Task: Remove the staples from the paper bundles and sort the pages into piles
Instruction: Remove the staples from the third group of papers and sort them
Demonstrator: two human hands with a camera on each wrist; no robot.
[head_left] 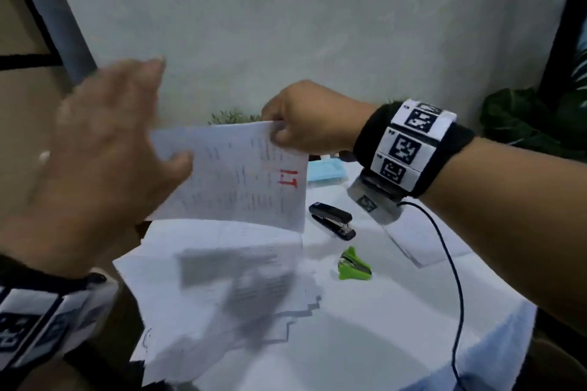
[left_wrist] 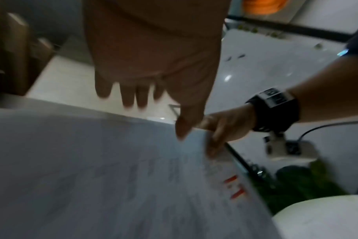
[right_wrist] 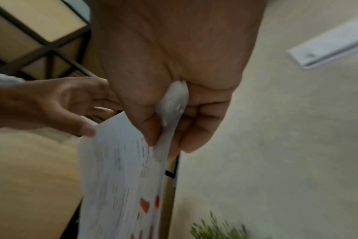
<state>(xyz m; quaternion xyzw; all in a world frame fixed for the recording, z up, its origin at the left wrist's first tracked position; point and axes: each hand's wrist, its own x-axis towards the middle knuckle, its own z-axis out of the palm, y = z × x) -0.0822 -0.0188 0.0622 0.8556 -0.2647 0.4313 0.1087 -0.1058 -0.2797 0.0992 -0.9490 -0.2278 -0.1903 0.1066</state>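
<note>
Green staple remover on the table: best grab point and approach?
Judging from the head view, the green staple remover lies flat on the table with its two wings splayed. Come from above and pinch across those wings; its metal jaws sit between them, so avoid that gap.

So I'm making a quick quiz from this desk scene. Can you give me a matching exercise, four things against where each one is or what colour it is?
Things:
1. held paper bundle
2. stapler
3. staple remover
4. left hand

Descriptions:
A. green, lying on the table
B. open, fingers spread at the sheet's left edge
C. black, lying on the table beyond the green tool
D. pinched at a corner by the right hand, marked in red

Pairs: 1-D, 2-C, 3-A, 4-B
</note>
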